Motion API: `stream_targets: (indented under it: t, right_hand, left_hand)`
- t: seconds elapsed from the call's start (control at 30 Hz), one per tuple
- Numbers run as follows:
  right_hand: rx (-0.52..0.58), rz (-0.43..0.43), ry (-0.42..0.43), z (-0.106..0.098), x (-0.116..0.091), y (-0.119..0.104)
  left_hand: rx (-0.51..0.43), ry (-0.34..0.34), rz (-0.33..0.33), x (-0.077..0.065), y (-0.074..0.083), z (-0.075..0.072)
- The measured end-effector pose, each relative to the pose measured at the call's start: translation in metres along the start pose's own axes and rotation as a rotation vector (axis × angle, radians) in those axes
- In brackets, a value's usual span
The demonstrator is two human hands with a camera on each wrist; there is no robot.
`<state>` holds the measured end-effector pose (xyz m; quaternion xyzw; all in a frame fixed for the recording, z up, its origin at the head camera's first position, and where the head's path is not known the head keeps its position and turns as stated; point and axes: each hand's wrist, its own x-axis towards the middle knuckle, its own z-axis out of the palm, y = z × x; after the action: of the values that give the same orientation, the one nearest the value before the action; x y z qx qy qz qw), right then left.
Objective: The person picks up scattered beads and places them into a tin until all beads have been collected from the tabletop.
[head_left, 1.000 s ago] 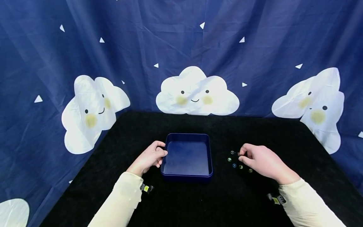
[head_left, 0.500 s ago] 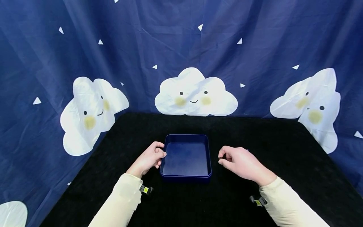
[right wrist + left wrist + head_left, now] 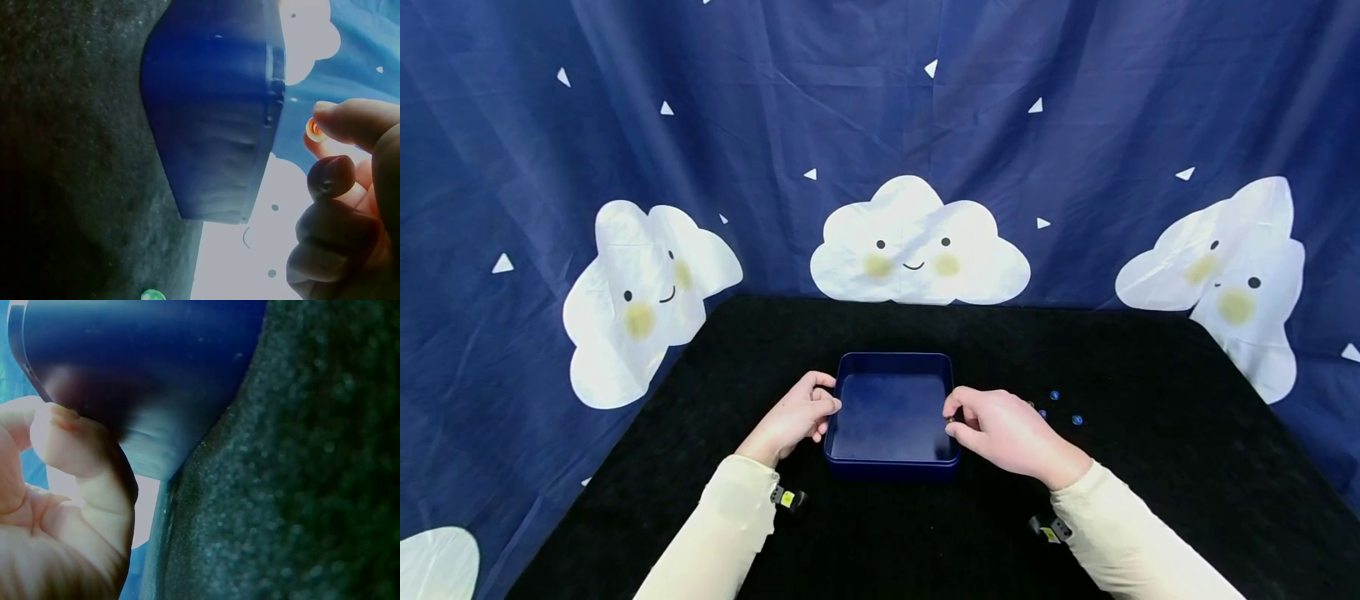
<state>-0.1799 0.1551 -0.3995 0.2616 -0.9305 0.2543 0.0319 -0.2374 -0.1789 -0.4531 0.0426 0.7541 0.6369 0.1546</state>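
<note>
A square, shallow dark blue box [image 3: 891, 471] stands on the black cloth in front of me. My left hand [image 3: 790, 419] holds its left wall, thumb at the rim; in the left wrist view a bent finger lies against the box's side [image 3: 150, 356]. My right hand [image 3: 1000, 429] is at the right rim and pinches a small marble [image 3: 315, 130] with an orange swirl between thumb and forefinger. In the right wrist view this marble appears above the level of the box's rim. The other fingers of the right hand are curled in. The box's visible floor holds nothing.
Right of the box, several small marbles lie on the black cloth [image 3: 1120, 492], including a blue marble [image 3: 1077, 420] and another blue marble [image 3: 1055, 395]. My right hand hides part of the group. A green marble [image 3: 153, 295] shows in the right wrist view. A blue cloud-print curtain [image 3: 925, 100] hangs behind.
My right hand has moved left from the group of marbles to the box's right rim, carrying the pinched marble. Blue marbles it had covered now show. The left hand and box have stayed in place.
</note>
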Motion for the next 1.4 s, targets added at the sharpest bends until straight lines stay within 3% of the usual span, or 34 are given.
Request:
stream_targets:
  t: [0.33,0.93,1.2,1.4]
  right_hand:
    - [0.010,0.049,0.017,-0.001,-0.007,0.013]
    - [-0.036,0.226,0.219,-0.047,-0.043,0.094]
    - [-0.010,0.324,0.130,-0.056,-0.057,0.132]
    - [0.071,0.337,0.015,-0.057,-0.066,0.144]
  left_hand:
    - [0.000,-0.003,-0.003,0.000,0.000,-0.001]
    - [0.002,-0.020,-0.008,-0.001,0.002,-0.002]
    - [-0.001,-0.023,-0.008,0.001,0.001,-0.003]
    - [0.012,-0.026,-0.004,0.001,0.000,-0.004]
